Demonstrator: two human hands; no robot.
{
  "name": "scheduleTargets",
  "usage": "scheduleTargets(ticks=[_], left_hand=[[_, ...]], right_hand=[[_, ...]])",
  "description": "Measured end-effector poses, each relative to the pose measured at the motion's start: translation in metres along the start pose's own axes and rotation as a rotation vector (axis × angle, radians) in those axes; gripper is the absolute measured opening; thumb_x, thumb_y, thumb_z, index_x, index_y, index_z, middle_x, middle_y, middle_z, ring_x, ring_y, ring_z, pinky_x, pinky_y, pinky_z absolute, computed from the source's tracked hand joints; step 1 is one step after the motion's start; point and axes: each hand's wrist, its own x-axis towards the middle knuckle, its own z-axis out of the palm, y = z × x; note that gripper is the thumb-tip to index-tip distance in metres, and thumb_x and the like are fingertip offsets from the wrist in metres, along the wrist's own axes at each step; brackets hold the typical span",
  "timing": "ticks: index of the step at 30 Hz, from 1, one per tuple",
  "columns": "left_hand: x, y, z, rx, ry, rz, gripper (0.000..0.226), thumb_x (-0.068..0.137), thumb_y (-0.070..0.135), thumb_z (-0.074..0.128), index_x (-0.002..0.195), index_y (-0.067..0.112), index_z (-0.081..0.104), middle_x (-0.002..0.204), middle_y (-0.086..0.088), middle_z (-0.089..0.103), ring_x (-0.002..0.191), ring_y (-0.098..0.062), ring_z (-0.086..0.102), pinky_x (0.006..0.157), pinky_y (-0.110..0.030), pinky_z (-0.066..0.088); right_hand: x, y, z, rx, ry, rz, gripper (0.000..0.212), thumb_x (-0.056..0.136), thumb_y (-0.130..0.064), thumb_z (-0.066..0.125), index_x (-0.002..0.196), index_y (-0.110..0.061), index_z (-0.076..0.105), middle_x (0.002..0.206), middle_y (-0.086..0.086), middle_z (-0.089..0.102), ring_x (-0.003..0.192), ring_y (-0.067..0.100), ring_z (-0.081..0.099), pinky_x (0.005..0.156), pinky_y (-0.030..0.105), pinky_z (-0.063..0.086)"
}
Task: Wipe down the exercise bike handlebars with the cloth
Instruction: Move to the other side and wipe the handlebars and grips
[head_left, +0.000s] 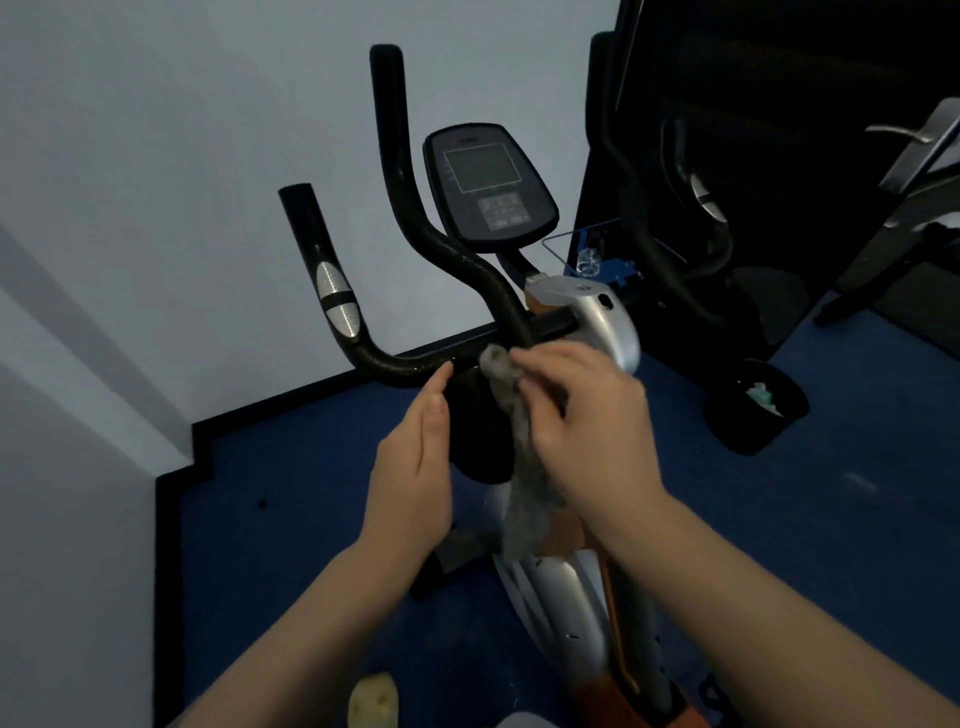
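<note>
The exercise bike's black handlebars rise in front of me, with a silver pulse pad on the left grip and a console between the bars. My right hand pinches a grey cloth at its top end, just below the bar's middle; the cloth hangs down in a long strip. My left hand is beside it with straight fingers, its fingertips touching the underside of the left bar.
A white wall stands behind and to the left, with blue floor below. A dark mirror panel at the right reflects the bike. A black bin sits on the floor at the right. The bike's silver and orange frame runs down toward me.
</note>
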Motion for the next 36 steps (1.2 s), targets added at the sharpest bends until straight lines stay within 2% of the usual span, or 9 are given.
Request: scheduleTargets(ticks=[5, 10, 13, 17, 20, 26, 29, 33, 36], left_hand=[[-0.003, 0.008, 0.001, 0.038, 0.038, -0.003, 0.035, 0.101, 0.038, 0.028, 0.130, 0.041, 0.047, 0.116, 0.029, 0.057, 0.108, 0.017, 0.052, 0.085, -0.001, 0.038], [-0.003, 0.009, -0.005, 0.036, 0.023, -0.022, 0.040, 0.099, 0.038, 0.031, 0.132, 0.031, 0.052, 0.124, 0.014, 0.062, 0.114, 0.008, 0.054, 0.093, -0.010, 0.042], [-0.002, 0.009, -0.003, 0.038, 0.038, -0.029, 0.041, 0.099, 0.037, 0.031, 0.133, 0.029, 0.052, 0.127, 0.012, 0.061, 0.116, 0.006, 0.053, 0.098, -0.015, 0.043], [-0.004, 0.011, 0.004, -0.045, 0.074, -0.007, 0.036, 0.101, 0.030, 0.031, 0.131, 0.031, 0.050, 0.124, 0.023, 0.056, 0.115, 0.017, 0.048, 0.091, 0.000, 0.034], [-0.005, 0.008, 0.007, -0.089, 0.077, 0.005, 0.039, 0.101, 0.031, 0.030, 0.132, 0.024, 0.052, 0.124, 0.015, 0.060, 0.115, 0.007, 0.053, 0.094, -0.008, 0.039], [-0.006, 0.000, 0.010, -0.052, 0.096, -0.019, 0.046, 0.098, 0.046, 0.026, 0.133, 0.029, 0.050, 0.122, 0.009, 0.063, 0.114, 0.001, 0.056, 0.097, -0.024, 0.046], [-0.005, 0.000, 0.010, -0.014, 0.108, -0.030, 0.045, 0.096, 0.047, 0.026, 0.133, 0.033, 0.050, 0.122, 0.014, 0.062, 0.114, 0.003, 0.054, 0.098, -0.027, 0.046], [-0.006, 0.001, 0.014, -0.013, 0.151, -0.063, 0.044, 0.095, 0.045, 0.028, 0.131, 0.035, 0.051, 0.115, 0.015, 0.064, 0.106, 0.004, 0.057, 0.091, -0.025, 0.048], [-0.007, 0.003, 0.014, -0.001, 0.156, -0.064, 0.044, 0.094, 0.046, 0.028, 0.130, 0.036, 0.051, 0.113, 0.015, 0.064, 0.104, 0.004, 0.057, 0.089, -0.026, 0.049]], right_hand=[[0.001, -0.028, 0.038, -0.167, -0.115, -0.047, 0.033, 0.092, -0.013, 0.050, 0.125, -0.015, 0.058, 0.125, -0.001, 0.059, 0.107, 0.017, 0.049, 0.090, 0.024, 0.039], [-0.003, -0.013, 0.015, 0.078, -0.227, -0.058, 0.028, 0.087, -0.005, 0.058, 0.110, -0.017, 0.070, 0.115, -0.004, 0.067, 0.106, 0.015, 0.057, 0.095, 0.026, 0.045], [0.012, -0.006, 0.006, 0.002, -0.098, -0.100, 0.028, 0.085, -0.001, 0.059, 0.106, -0.015, 0.071, 0.106, -0.003, 0.071, 0.097, 0.019, 0.057, 0.085, 0.028, 0.047], [-0.009, -0.017, 0.040, -0.014, -0.039, -0.114, 0.032, 0.090, -0.002, 0.054, 0.120, -0.009, 0.064, 0.125, 0.003, 0.063, 0.105, 0.020, 0.054, 0.093, 0.024, 0.044], [-0.036, -0.008, 0.047, 0.148, -0.016, -0.111, 0.038, 0.088, 0.001, 0.055, 0.124, -0.010, 0.061, 0.129, 0.003, 0.060, 0.109, 0.016, 0.054, 0.097, 0.012, 0.037], [-0.025, 0.030, 0.007, -0.091, -0.019, -0.411, 0.037, 0.077, 0.008, 0.063, 0.110, -0.006, 0.069, 0.117, 0.005, 0.067, 0.093, 0.024, 0.057, 0.085, 0.024, 0.046], [-0.003, 0.031, -0.005, 0.013, 0.180, -0.235, 0.032, 0.080, 0.005, 0.066, 0.111, -0.007, 0.069, 0.115, 0.003, 0.067, 0.102, 0.020, 0.057, 0.094, 0.016, 0.039], [-0.003, 0.020, 0.009, 0.276, 0.062, 0.085, 0.030, 0.087, -0.011, 0.064, 0.116, -0.018, 0.066, 0.117, -0.007, 0.064, 0.112, 0.011, 0.055, 0.099, 0.023, 0.042], [-0.019, 0.027, 0.011, 0.355, 0.091, 0.183, 0.031, 0.086, -0.018, 0.067, 0.116, -0.027, 0.064, 0.102, -0.017, 0.066, 0.101, -0.003, 0.059, 0.088, 0.010, 0.044]])
